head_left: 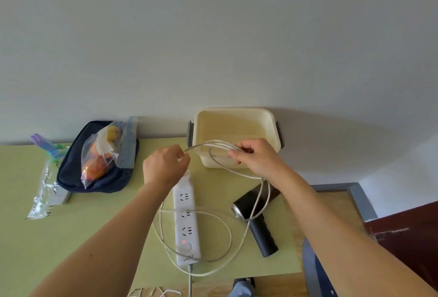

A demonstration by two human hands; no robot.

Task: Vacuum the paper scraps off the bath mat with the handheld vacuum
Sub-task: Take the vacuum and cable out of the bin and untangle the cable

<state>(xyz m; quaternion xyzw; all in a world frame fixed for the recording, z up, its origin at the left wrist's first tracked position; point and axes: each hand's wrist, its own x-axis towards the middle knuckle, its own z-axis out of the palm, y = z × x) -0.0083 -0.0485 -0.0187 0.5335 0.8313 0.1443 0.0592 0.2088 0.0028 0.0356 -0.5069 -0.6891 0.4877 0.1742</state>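
Nearest, a white power strip (186,223) lies lengthwise on the pale green table (94,237), its red lamp lit, with loose loops of thin whitish cable (214,270) sprawled over and around it. Just right of it the vacuum (257,220) lies on its side: matte black, a smooth cylindrical handle, a metallic round end cap, the cable running to it. No bath mat or scraps show here. Farther out, the left hand (166,166) pinches the cable's end between thumb and fingertips, and the right hand (257,154) is closed around several gathered coils above a cream plastic tub (237,116) with dark side handles. The step looks like coiling the charging cable; keep the loops even, feed slack with the left hand, and lift the cable clear of the strip so it does not snag. Far left, a crinkly clear bag (104,152) rests on a soft navy pouch (71,173).
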